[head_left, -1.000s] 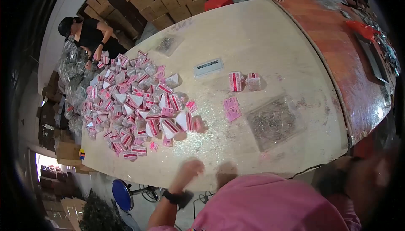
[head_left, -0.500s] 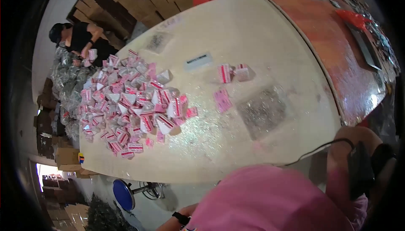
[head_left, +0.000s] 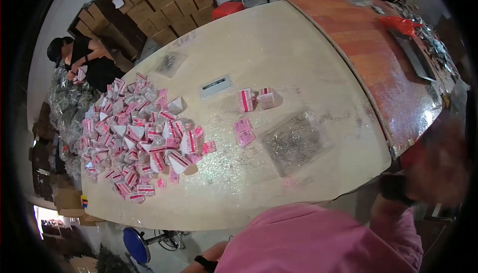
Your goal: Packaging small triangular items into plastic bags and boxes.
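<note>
Grip unreadable on both sides: right hand (head_left: 438, 168), blurred, raised off the bench's (head_left: 308, 49) right edge, holds nothing I can make out; left hand out of view, only a wrist w/ black band at bottom. Nearest thing, a clear bag of small metal parts (head_left: 295, 141), lies on the bench beside two pink packets (head_left: 244, 131); big pile of pink-and-white packets (head_left: 142, 136) further left.

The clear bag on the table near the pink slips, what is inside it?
The clear bag holds many small dark-grey pieces, spread flat. Their kind is too small to tell. What lies under them on the table is covered.
</note>
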`<state>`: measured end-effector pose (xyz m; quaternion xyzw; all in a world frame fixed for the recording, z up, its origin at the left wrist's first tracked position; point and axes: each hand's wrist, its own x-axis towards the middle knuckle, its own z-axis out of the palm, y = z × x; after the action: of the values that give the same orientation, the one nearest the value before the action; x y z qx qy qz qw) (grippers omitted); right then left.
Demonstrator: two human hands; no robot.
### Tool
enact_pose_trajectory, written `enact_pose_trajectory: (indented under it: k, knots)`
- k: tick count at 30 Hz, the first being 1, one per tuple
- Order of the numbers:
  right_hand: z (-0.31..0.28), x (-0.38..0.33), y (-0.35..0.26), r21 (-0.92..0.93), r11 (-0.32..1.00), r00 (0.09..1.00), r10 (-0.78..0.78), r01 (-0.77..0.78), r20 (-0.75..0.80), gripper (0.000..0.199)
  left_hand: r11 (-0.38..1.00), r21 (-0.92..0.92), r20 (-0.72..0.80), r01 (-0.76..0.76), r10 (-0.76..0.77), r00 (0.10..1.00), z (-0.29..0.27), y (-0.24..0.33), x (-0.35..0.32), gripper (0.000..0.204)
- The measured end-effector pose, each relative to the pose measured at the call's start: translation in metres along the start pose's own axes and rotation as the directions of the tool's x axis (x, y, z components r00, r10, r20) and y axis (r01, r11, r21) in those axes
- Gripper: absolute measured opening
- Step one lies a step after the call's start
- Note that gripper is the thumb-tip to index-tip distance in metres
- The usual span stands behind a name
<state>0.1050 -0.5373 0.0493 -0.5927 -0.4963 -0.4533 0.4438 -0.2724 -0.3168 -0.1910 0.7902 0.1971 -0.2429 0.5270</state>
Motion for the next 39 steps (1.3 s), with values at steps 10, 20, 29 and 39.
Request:
enact_pose_trajectory:
  k: [10, 20, 29, 39]
  knots:
    - [0.178, -0.281, 0.012, -0.134, 0.886, 0.199, 0.243, -0.444, 0.949, 0.014, 0.943, 0.33, -0.058, -0.033, 0.056, 0.997, -0.036, 0.093, 0.071, 0.022]
    - [0.188, -0.296, 0.018, -0.159, 0.915, 0.142, 0.225, -0.37, 0.964, 0.014, 0.946, 0.319, -0.483, -0.06, 0.217, 0.848, -0.099, 0.044, 0.186, 0.016]
    - [0.184, -0.287, 0.028, -0.213, 0.825, 0.182, 0.352, -0.523, 0.918, 0.015, 0.83, 0.537, -0.667, 0.153, 0.307, 0.679, -0.118, 0.045, 0.269, 0.039]
    - [0.195, -0.29, 0.016, -0.14, 0.905, 0.194, 0.234, -0.403, 0.953, 0.016, 0.86, 0.501, -0.649, 0.099, 0.298, 0.701, -0.119, 0.033, 0.282, 0.021]
